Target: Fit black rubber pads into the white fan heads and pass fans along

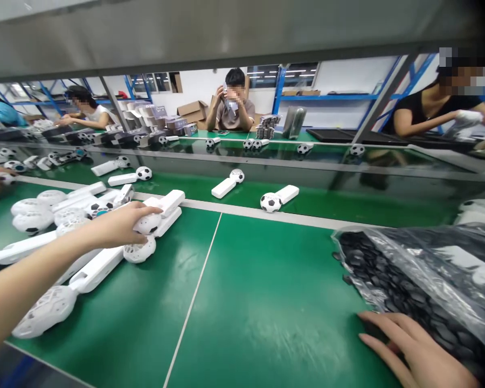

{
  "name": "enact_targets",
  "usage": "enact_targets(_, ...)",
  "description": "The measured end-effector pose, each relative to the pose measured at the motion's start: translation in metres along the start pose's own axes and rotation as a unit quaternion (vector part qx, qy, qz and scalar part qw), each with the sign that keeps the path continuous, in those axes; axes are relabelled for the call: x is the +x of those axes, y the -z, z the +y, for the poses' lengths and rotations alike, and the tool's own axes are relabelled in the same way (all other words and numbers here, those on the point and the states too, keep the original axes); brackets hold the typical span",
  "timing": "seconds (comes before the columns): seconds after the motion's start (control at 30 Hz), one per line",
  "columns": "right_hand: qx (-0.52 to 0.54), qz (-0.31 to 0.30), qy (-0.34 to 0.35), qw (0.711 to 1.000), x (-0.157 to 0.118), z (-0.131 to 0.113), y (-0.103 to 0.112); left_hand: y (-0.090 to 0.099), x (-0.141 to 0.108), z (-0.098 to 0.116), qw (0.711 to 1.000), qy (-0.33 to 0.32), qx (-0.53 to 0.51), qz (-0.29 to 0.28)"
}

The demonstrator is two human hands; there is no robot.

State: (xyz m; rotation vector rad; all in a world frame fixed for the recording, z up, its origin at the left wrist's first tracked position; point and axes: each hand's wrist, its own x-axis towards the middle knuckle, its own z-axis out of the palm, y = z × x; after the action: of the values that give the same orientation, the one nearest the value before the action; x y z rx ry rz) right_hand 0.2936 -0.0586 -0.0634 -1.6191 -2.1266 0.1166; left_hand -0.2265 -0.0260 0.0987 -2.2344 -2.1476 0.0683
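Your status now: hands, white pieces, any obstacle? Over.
Left hand on white ball-ended piece. Right hand by clear bag of black parts, grip unclear. Other pieces crowd left hand.

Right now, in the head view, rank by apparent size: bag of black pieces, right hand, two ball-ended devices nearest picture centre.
Bag of black pieces
Right hand
Nearer device, farther device: too alike to rank

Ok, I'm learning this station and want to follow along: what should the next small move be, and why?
Probably slide the white, ball-headed plastic device under the left hand toward the right hand: the left fingers are already on its ball, while the right hand is beside the clear plastic bag of small black pieces.
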Motion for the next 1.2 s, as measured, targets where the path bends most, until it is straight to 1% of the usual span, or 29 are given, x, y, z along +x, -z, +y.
enact_targets(0.03,-0.003,-0.017,0.002,1.000,0.001,-0.001,0.001,-0.006,-0.002,0.000,1.000,-0.003,-0.006,0.010)
enact_targets(0.07,-0.004,-0.037,0.004,0.999,0.002,-0.002,0.003,-0.011,-0.002,0.005,1.000,-0.009,-0.008,0.019)
enact_targets(0.13,-0.005,-0.059,0.006,0.998,0.003,-0.009,0.009,-0.019,0.001,0.027,0.999,-0.031,-0.011,0.023)
enact_targets(0.27,-0.023,-0.078,0.004,0.997,0.000,-0.027,0.025,-0.030,0.008,0.080,0.994,-0.098,-0.029,-0.036)
enact_targets(0.33,-0.049,-0.066,-0.008,0.997,-0.001,-0.035,0.030,-0.034,0.011,0.098,0.988,-0.136,-0.045,-0.055)
enact_targets(0.4,-0.081,-0.051,-0.001,0.995,-0.002,-0.041,0.033,-0.038,0.015,0.111,0.979,-0.169,-0.088,-0.069)
enact_targets(0.5,-0.129,-0.046,0.044,0.990,0.001,-0.052,0.035,-0.043,0.022,0.130,0.962,-0.216,-0.148,-0.076)
enact_targets(0.57,-0.162,-0.052,0.071,0.983,0.005,-0.058,0.035,-0.047,0.026,0.150,0.948,-0.267,-0.162,-0.066)
enact_targets(0.63,-0.200,-0.069,0.077,0.974,0.011,-0.061,0.032,-0.050,0.029,0.175,0.929,-0.313,-0.189,-0.064)
enact_targets(0.67,-0.222,-0.075,0.072,0.969,0.014,-0.062,0.030,-0.051,0.030,0.188,0.920,-0.324,-0.207,-0.072)
enact_targets(0.73,-0.255,-0.081,0.063,0.961,0.021,-0.060,0.026,-0.053,0.032,0.213,0.913,-0.324,-0.230,-0.098)
enact_targets(0.77,-0.262,-0.082,0.061,0.960,0.025,-0.059,0.025,-0.053,0.034,0.224,0.914,-0.319,-0.228,-0.107)
enact_targets(0.83,-0.255,-0.085,0.067,0.961,0.031,-0.058,0.025,-0.053,0.036,0.242,0.922,-0.312,-0.203,-0.110)
enact_targets(0.93,-0.214,-0.097,0.069,0.970,0.039,-0.058,0.029,-0.053,0.039,0.254,0.932,-0.288,-0.192,-0.105)
enact_targets(1.03,-0.163,-0.126,0.049,0.977,0.044,-0.061,0.034,-0.056,0.040,0.252,0.926,-0.259,-0.245,-0.124)
enact_targets(1.1,-0.128,-0.140,0.027,0.982,0.045,-0.063,0.039,-0.057,0.040,0.249,0.918,-0.253,-0.273,-0.136)
enact_targets(1.2,-0.031,-0.117,-0.004,0.993,0.043,-0.071,0.047,-0.058,0.040,0.247,0.914,-0.259,-0.280,-0.137)
